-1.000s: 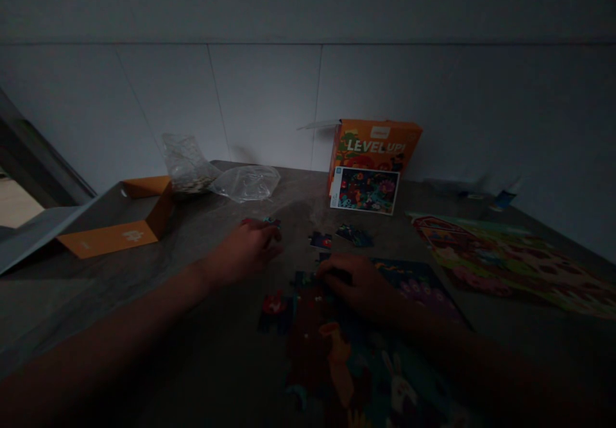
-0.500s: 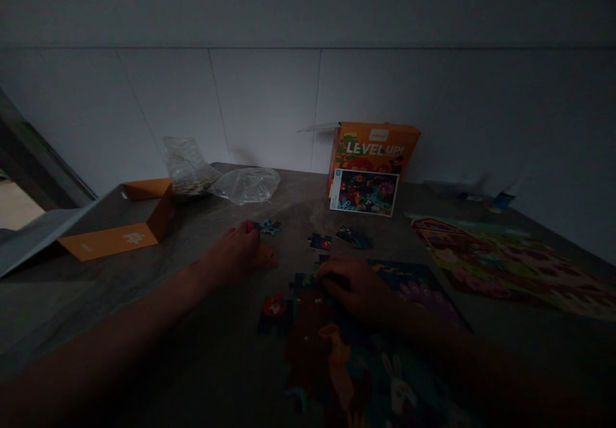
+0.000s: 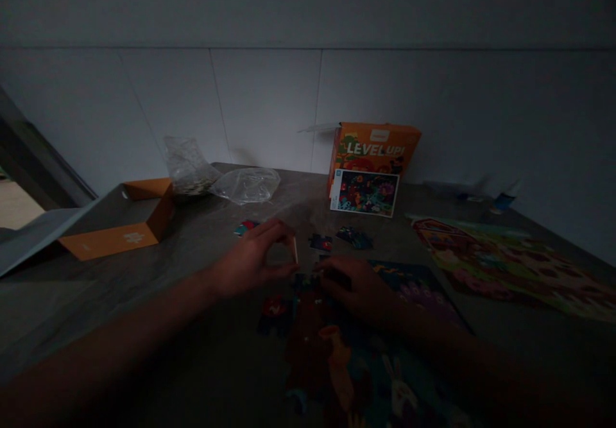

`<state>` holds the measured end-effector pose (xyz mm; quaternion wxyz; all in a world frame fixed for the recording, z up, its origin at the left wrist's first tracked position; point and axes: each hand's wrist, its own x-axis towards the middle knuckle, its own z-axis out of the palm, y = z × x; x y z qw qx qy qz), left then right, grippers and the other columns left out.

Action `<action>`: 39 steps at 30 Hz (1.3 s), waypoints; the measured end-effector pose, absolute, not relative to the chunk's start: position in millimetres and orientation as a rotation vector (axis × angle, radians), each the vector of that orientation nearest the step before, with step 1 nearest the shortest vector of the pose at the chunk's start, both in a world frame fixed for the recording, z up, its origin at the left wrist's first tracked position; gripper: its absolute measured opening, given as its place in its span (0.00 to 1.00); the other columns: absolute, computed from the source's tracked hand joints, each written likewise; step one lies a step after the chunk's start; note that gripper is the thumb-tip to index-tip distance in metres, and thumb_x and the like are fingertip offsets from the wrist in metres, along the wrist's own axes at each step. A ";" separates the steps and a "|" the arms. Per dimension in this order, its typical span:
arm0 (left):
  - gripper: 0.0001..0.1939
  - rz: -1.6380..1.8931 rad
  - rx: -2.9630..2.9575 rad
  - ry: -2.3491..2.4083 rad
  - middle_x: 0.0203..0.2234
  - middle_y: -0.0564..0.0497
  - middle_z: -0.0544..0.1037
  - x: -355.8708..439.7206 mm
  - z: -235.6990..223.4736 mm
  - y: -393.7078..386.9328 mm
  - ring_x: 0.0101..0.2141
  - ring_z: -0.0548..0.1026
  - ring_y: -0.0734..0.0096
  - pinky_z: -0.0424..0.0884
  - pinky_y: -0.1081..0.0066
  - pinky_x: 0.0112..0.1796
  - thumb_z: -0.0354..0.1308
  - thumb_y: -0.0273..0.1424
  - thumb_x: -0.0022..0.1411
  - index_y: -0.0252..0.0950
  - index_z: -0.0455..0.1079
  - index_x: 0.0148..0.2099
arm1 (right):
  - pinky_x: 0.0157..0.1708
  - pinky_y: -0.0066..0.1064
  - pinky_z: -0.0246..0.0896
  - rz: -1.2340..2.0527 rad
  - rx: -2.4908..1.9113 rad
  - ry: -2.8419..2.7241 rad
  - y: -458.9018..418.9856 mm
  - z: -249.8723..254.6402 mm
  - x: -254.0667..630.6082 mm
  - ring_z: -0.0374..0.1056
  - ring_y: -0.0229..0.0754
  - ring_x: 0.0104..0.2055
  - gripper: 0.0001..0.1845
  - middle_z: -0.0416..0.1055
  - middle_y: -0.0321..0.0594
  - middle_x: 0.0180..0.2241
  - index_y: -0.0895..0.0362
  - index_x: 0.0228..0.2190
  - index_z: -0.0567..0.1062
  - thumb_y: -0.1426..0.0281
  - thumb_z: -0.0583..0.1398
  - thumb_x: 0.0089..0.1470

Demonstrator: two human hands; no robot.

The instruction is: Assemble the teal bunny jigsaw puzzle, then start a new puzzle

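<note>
My left hand [image 3: 255,256] pinches a puzzle piece [image 3: 296,248] between thumb and fingers, its thin pale edge turned toward me. My right hand [image 3: 359,287] rests on the upper left of the partly joined jigsaw puzzle [image 3: 320,351], fingers curled together; whatever is under the fingertips is hidden. A red-and-dark piece [image 3: 275,309] lies against the puzzle's left side. Behind my hands are loose pieces: a red and teal one [image 3: 246,227] past my left hand, a dark one with red [image 3: 321,242], and dark ones [image 3: 355,237] farther right.
An orange "LEVEL UP!" box [image 3: 378,145] stands at the wall with a picture card [image 3: 366,192] leaning on it. An orange tray [image 3: 113,239] sits left, beside a bag of pieces [image 3: 190,171] and a clear plastic bag [image 3: 248,185]. Another puzzle [image 3: 505,267] lies right.
My left hand has moved right from the loose pieces toward the puzzle, tilting the held piece edge-on. The red and teal piece behind it now shows more. My right hand has barely moved.
</note>
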<state>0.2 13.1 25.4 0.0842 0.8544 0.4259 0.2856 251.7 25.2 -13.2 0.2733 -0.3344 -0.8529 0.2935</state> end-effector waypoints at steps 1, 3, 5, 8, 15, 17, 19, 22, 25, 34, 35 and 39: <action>0.18 0.863 2.574 1.153 0.46 0.46 0.76 1.9 26.1 10.2 0.47 0.75 0.61 0.72 0.62 0.49 0.65 0.38 0.61 0.37 0.67 0.50 | 0.36 0.32 0.62 0.807 -0.906 -2.284 25.2 -13.4 251.8 0.72 0.43 0.37 0.16 0.78 0.45 0.38 0.59 0.46 0.76 0.65 0.59 0.59; 0.20 0.790 2.591 0.996 0.48 0.47 0.76 3.5 26.2 5.9 0.49 0.75 0.62 0.71 0.61 0.51 0.65 0.38 0.61 0.38 0.67 0.52 | 0.33 0.31 0.61 0.828 -0.893 -2.277 25.6 -13.5 252.0 0.71 0.43 0.34 0.20 0.78 0.44 0.36 0.59 0.48 0.76 0.61 0.60 0.58; 0.19 0.667 2.560 0.935 0.49 0.47 0.76 3.6 25.6 3.9 0.49 0.75 0.63 0.71 0.62 0.51 0.65 0.36 0.62 0.38 0.67 0.53 | 0.32 0.30 0.59 0.824 -0.865 -2.299 26.3 -13.2 252.2 0.70 0.42 0.33 0.19 0.77 0.43 0.34 0.59 0.46 0.77 0.60 0.61 0.58; 0.18 0.503 2.517 0.879 0.49 0.47 0.76 3.5 24.6 4.6 0.49 0.75 0.64 0.71 0.64 0.50 0.64 0.33 0.63 0.39 0.68 0.53 | 0.31 0.29 0.56 0.774 -0.873 -2.350 27.1 -12.7 252.3 0.68 0.42 0.33 0.14 0.75 0.42 0.32 0.59 0.38 0.78 0.61 0.60 0.58; 0.18 0.431 2.541 0.904 0.50 0.46 0.75 5.8 24.5 6.8 0.50 0.74 0.63 0.71 0.64 0.51 0.63 0.29 0.63 0.39 0.69 0.55 | 0.30 0.28 0.55 0.848 -0.933 -2.304 25.6 -11.3 251.6 0.68 0.40 0.31 0.10 0.74 0.38 0.29 0.59 0.33 0.76 0.64 0.60 0.59; 0.21 0.442 2.545 0.921 0.51 0.46 0.75 6.6 24.9 6.0 0.51 0.74 0.62 0.70 0.63 0.52 0.63 0.29 0.64 0.41 0.67 0.58 | 0.31 0.29 0.56 0.854 -0.929 -2.298 24.9 -10.6 251.7 0.68 0.40 0.32 0.09 0.75 0.38 0.30 0.58 0.34 0.76 0.65 0.60 0.59; 0.21 0.440 2.566 0.894 0.51 0.46 0.74 7.2 25.4 5.5 0.51 0.74 0.62 0.70 0.63 0.52 0.62 0.29 0.65 0.41 0.67 0.59 | 0.31 0.29 0.56 0.840 -0.918 -2.302 24.7 -10.5 251.8 0.69 0.40 0.32 0.08 0.75 0.38 0.31 0.58 0.34 0.76 0.65 0.60 0.59; 0.19 0.422 2.569 0.869 0.51 0.45 0.74 7.7 26.1 5.1 0.51 0.74 0.62 0.70 0.63 0.52 0.63 0.31 0.64 0.39 0.68 0.56 | 0.32 0.29 0.56 0.824 -0.910 -2.314 25.4 -11.5 251.8 0.69 0.41 0.33 0.10 0.75 0.39 0.31 0.58 0.33 0.76 0.64 0.59 0.60; 0.17 0.448 2.512 0.873 0.48 0.47 0.75 9.0 25.8 4.4 0.48 0.74 0.62 0.71 0.64 0.49 0.64 0.35 0.63 0.39 0.69 0.53 | 0.31 0.29 0.57 0.835 -0.889 -2.326 26.2 -12.7 251.7 0.69 0.41 0.33 0.11 0.75 0.39 0.31 0.58 0.34 0.76 0.63 0.59 0.60; 0.21 0.574 2.525 1.004 0.43 0.47 0.75 9.4 28.7 4.0 0.43 0.74 0.65 0.71 0.65 0.45 0.49 0.22 0.65 0.40 0.67 0.58 | 0.35 0.31 0.60 0.845 -0.846 -2.319 24.4 -9.4 250.6 0.72 0.42 0.36 0.14 0.77 0.41 0.35 0.58 0.38 0.77 0.63 0.54 0.64; 0.23 0.546 2.551 1.024 0.41 0.47 0.75 8.5 30.1 4.4 0.41 0.74 0.65 0.72 0.65 0.44 0.49 0.20 0.63 0.39 0.68 0.58 | 0.36 0.31 0.60 0.846 -0.843 -2.317 24.2 -9.1 250.4 0.72 0.42 0.37 0.14 0.78 0.42 0.37 0.58 0.40 0.77 0.64 0.54 0.64; 0.20 0.437 2.609 1.020 0.35 0.48 0.75 6.9 33.5 5.2 0.38 0.74 0.64 0.72 0.65 0.40 0.50 0.18 0.58 0.37 0.74 0.49 | 0.38 0.31 0.62 0.844 -0.849 -2.334 23.6 -8.8 249.7 0.73 0.42 0.38 0.12 0.79 0.41 0.37 0.57 0.40 0.77 0.66 0.55 0.63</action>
